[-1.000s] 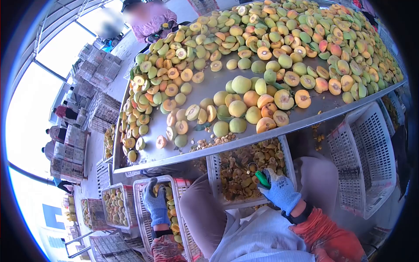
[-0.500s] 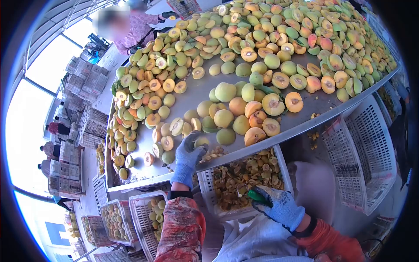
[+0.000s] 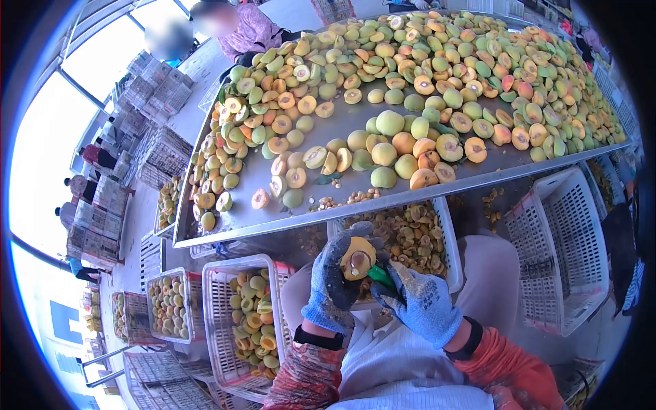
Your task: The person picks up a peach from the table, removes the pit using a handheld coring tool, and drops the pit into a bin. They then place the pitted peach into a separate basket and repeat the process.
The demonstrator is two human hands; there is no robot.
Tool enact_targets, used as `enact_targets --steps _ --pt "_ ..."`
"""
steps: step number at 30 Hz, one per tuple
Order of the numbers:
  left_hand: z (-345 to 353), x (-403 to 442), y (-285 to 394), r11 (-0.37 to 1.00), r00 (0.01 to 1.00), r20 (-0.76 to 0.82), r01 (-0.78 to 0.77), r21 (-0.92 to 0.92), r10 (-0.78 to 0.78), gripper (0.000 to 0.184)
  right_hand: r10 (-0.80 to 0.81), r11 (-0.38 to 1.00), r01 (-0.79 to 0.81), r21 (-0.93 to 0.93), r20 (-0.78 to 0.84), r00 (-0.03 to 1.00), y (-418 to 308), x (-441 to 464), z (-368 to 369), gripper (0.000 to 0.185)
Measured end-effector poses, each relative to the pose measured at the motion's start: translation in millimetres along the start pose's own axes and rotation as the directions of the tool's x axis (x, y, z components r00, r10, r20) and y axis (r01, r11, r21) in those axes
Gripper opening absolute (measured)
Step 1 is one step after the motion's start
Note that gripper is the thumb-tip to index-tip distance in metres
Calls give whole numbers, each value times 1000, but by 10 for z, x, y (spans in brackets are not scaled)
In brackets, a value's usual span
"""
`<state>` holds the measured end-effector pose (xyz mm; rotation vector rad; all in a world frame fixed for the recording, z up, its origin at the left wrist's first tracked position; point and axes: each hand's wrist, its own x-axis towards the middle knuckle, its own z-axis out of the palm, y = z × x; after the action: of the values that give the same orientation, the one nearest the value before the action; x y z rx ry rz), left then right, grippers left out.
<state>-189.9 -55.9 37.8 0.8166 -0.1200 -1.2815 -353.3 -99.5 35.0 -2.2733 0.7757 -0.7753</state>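
Observation:
My left hand [image 3: 331, 280], in a blue and grey glove, is closed around a peach half [image 3: 358, 258], its cut face with the pit turned up. My right hand [image 3: 425, 304], gloved the same way, grips a green-handled pitting tool [image 3: 381, 276]. The tool's end meets the lower edge of the peach half; its exact tip is hard to make out. Both hands are close together above my lap. Just beyond them is a white crate [image 3: 447, 246] of peach scraps and pits. Several whole and halved peaches [image 3: 384, 154] lie on the metal table nearby.
The metal table [image 3: 260, 222] has a raised front rim and carries a large heap of peaches [image 3: 547, 102]. A crate of halves [image 3: 212, 301] stands at my left. Another white crate [image 3: 547, 273] stands at right. A co-worker [image 3: 249, 31] is across the table.
My left hand has come back from the table's edge with a peach half. My right hand has brought the green-handled tool up to it. The view has shifted.

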Motion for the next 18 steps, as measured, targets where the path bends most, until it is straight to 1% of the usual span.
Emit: enact_targets --steps 1,2,3,4,6,7,8,9,10,11,12,13,14,15,16,17,18 --pt "42 -32 6 1000 1000 2 0 -2 0 40 -11 998 12 -58 29 1000 2 -20 -2 43" --pt "82 -60 12 994 999 13 -50 99 49 38 -20 993 26 -115 58 998 0 -34 -2 44" --pt "120 -92 14 975 995 28 -99 199 96 36 -21 993 28 -115 60 998 -10 -41 -2 44" --pt "169 -134 16 975 995 26 -99 198 95 36 -4 996 12 -92 84 996 -25 -47 -3 44" --pt "263 -212 10 921 982 -27 -167 351 189 36 17 998 -9 -66 109 994 -51 -70 12 45" --pt "288 -240 -7 922 982 -35 -161 352 184 36 56 998 -60 23 163 985 -74 -97 31 43" --pt "307 -262 -26 911 973 -70 -179 372 220 36 89 987 -115 110 218 972 -95 -118 57 41" --pt "319 -273 -44 898 961 -103 -197 393 255 36 93 986 -121 114 222 971 -114 -130 92 41" --pt "327 -275 -59 899 962 -107 -192 394 252 36 145 878 -261 401 298 944 -129 -131 127 37" --pt "331 -279 -73 892 947 -126 -226 391 295 36 169 668 -391 633 382 908 -129 -136 153 34" --pt "330 -278 -86 884 931 -143 -260 389 336 36 174 664 -395 634 383 907 -84 -135 171 34" --pt "255 -249 -128 885 932 -147 -253 391 331 36 174 709 -401 580 407 897 -14 -132 189 33" --pt "167 -195 -170 926 941 -158 -248 283 300 36 174 751 -402 524 430 886 13 -99 177 32" --pt "115 -165 -199 956 949 -165 -239 172 267 36 179 748 -406 525 429 885 5 -59 133 32" --pt "85 -173 -220 957 951 -164 -233 173 262 36 220 594 -589 548 594 774 -26 -2 48 29" --pt "134 -201 -205 940 936 -184 -259 224 301 35 221 414 -748 519 740 635 -74 39 -33 26" --pt "160 -218 -206 920 918 -202 -281 274 341 35 171 146 -839 525 822 544 -126 43 -80 31"
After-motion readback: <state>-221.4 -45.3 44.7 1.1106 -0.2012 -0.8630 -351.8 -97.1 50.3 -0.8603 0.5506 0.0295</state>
